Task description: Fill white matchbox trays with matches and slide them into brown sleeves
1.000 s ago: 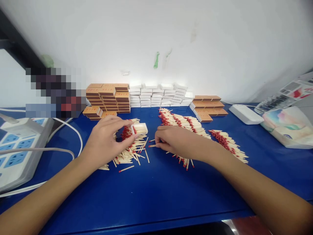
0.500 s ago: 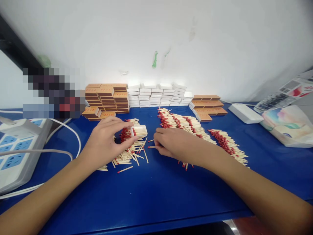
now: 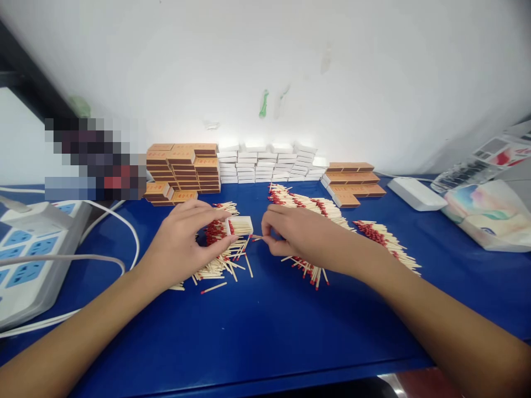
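from the white matchbox tray [image 3: 228, 227], a broad stretch of blue desk [image 3: 257, 331] runs nearer the wearer to the front edge; beyond the tray, a narrow blue strip separates the match heaps from the boxes stacked along the wall [image 3: 199, 66]. well to the tray's left, past the left hand [image 3: 186, 235], sits a power strip [image 3: 29, 257] with white cords; well to its right are a white rounded box [image 3: 417, 193], a tissue pack [image 3: 485, 215] and a clear bottle [image 3: 460, 174]. the tray is partly filled with matches, red heads leftward, and the left hand's grip pinches its left end between thumb and index finger, over a loose match heap [image 3: 213, 271]; whether it touches the heap, i cannot tell. just right of the tray, the right hand's [image 3: 298, 232] grip is pinched on a match [image 3: 256, 237] pointing toward the tray's near right corner. more matches [image 3: 332, 213] lie farther right. behind the tray stand white inner trays [image 3: 267, 164], with orange matchboxes [image 3: 182, 166] to either side, contents hidden.
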A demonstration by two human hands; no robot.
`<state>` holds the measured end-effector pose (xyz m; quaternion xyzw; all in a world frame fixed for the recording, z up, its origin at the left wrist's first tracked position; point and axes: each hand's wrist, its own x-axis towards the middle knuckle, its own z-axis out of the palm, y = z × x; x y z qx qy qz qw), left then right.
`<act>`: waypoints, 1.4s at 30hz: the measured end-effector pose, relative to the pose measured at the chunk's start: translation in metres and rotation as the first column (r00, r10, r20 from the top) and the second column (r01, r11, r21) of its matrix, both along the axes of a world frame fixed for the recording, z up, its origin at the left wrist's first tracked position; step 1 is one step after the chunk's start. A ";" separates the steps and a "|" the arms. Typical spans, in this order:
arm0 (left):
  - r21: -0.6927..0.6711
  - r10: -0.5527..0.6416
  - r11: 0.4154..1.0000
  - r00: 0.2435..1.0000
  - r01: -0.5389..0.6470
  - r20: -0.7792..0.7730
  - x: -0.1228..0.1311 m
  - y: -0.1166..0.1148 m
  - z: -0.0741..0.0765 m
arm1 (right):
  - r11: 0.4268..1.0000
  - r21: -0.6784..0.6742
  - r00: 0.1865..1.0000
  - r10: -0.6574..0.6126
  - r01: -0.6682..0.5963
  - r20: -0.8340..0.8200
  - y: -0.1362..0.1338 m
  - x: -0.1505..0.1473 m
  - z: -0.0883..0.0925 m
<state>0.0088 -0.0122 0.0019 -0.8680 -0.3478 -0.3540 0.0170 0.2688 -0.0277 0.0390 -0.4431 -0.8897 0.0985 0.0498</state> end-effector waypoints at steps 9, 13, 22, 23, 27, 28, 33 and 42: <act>-0.042 -0.109 0.993 0.993 0.110 0.038 0.012 -0.017 0.005 | 0.991 0.124 0.999 -0.047 0.045 0.011 -0.002 -0.014 -0.004; -0.047 -0.101 0.994 0.994 0.102 0.041 0.011 -0.017 0.006 | 0.986 0.166 0.998 0.019 -0.009 -0.056 -0.002 -0.010 -0.005; -0.056 0.165 0.986 0.980 -0.160 0.107 0.000 -0.003 0.007 | 0.995 0.097 1.000 -0.012 0.015 -0.028 0.012 0.008 -0.015; -0.058 0.178 0.983 0.978 -0.173 0.112 -0.001 -0.003 0.007 | 0.998 0.057 1.000 0.007 -0.006 -0.009 0.012 0.008 -0.016; -0.061 0.180 0.983 0.977 -0.174 0.117 -0.003 -0.003 0.007 | 0.999 -0.006 0.997 0.046 -0.046 0.064 0.007 0.002 -0.020; -0.062 0.175 0.984 0.978 -0.168 0.116 -0.002 -0.003 0.006 | 0.998 -0.008 0.996 0.060 -0.059 0.073 0.005 0.000 -0.020; -0.040 0.148 0.989 0.983 -0.145 0.104 0.000 -0.004 0.006 | 0.988 0.031 0.987 0.148 -0.150 0.066 0.004 -0.009 -0.023; -0.032 0.140 0.990 0.985 -0.137 0.103 -0.002 -0.001 0.006 | 0.991 0.052 0.993 0.122 -0.122 -0.002 0.008 -0.008 -0.027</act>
